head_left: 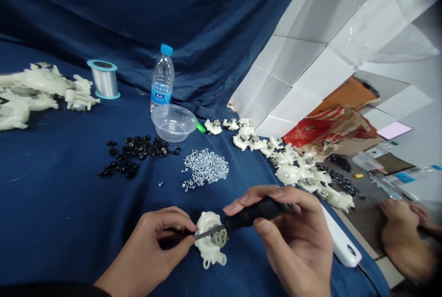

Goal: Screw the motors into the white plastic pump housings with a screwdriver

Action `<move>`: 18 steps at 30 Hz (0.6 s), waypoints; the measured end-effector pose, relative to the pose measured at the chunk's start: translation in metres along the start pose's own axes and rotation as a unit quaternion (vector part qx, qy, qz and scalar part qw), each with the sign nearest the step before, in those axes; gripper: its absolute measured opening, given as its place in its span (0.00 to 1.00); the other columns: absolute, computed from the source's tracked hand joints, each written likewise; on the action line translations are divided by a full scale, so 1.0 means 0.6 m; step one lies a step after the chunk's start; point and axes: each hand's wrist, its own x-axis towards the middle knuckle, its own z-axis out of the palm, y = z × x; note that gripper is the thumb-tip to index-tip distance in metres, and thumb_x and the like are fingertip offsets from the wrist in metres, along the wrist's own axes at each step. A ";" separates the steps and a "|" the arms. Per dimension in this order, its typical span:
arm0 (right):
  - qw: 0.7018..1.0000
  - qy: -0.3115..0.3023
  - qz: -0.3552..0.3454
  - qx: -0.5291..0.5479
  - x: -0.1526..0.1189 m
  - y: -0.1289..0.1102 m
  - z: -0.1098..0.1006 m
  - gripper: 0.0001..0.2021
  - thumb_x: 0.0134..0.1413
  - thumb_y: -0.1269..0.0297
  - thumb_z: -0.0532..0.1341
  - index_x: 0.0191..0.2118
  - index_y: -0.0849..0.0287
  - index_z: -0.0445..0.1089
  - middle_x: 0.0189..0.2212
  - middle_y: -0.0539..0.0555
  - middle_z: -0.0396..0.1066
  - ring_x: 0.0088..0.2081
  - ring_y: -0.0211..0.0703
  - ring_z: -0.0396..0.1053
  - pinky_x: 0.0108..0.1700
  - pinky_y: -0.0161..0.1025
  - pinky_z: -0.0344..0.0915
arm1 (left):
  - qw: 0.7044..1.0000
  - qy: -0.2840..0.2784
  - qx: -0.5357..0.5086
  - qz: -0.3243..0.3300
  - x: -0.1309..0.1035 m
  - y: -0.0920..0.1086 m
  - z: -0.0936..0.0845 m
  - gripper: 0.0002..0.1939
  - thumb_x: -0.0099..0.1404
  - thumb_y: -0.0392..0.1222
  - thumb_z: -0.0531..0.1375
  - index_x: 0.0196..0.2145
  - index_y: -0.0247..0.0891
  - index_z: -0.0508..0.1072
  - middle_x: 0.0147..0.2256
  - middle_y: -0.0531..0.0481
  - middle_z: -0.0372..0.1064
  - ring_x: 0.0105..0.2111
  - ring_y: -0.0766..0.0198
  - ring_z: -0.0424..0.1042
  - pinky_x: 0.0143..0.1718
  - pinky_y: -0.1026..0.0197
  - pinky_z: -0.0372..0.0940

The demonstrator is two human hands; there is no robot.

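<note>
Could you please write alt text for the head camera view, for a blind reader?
A person's right hand holds a black-handled screwdriver across a cream plastic housing, its tip at the fingertips of the left hand. Beyond, piles of silver screws and black parts lie on blue cloth.

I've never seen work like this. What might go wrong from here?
The screwdriver in the right hand has its tip right beside the fingers of the left hand, so a slip might jab them. The white plastic part sits on cloth with no clamp in view, so it could twist under pressure. The screws lie in an open pile nearby; a knock might scatter them.
</note>
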 end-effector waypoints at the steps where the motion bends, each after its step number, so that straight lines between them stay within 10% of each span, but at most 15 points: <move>1: 1.000 0.003 -0.004 0.001 0.000 0.000 -0.001 0.12 0.67 0.73 0.61 0.51 0.48 0.68 0.42 0.53 0.74 0.39 0.47 0.81 0.44 0.46 0.81 | 1.000 -0.001 0.000 0.000 0.000 0.000 0.000 0.07 0.61 0.46 0.64 0.32 0.41 0.80 0.38 0.51 0.76 0.36 0.61 0.79 0.38 0.64 0.71; 18: 1.000 -0.022 -0.011 0.020 0.001 0.002 -0.005 0.14 0.69 0.75 0.58 0.52 0.49 0.68 0.44 0.53 0.72 0.42 0.46 0.80 0.47 0.46 0.79 | 1.000 -0.021 0.015 0.005 0.004 -0.007 -0.003 0.04 0.60 0.43 0.66 0.33 0.42 0.80 0.38 0.52 0.76 0.38 0.60 0.80 0.38 0.67 0.73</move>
